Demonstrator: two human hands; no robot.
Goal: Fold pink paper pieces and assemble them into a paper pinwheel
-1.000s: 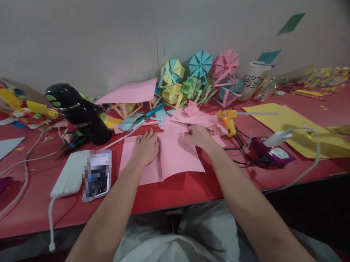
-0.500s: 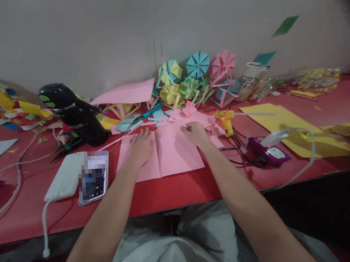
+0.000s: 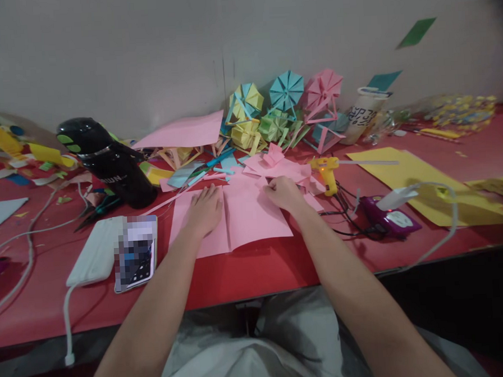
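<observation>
A pink sheet of paper with a crease down its middle lies unfolded near the table's front edge. My left hand rests flat on its left half, fingers spread. On the right half, near the upper right corner, my right hand has its fingers curled together at the paper; what they grip is too small to make out. Just behind it are folded pink paper pieces. A yellow glue gun lies to the right of my right hand.
A black bottle, a white power bank and a phone are on the left. Folded paper wheels stand along the wall. A purple power socket, cables and yellow paper are on the right.
The view has shifted slightly. Both hands stay in nearly the same places on the pink sheet, the left flat and the right curled.
</observation>
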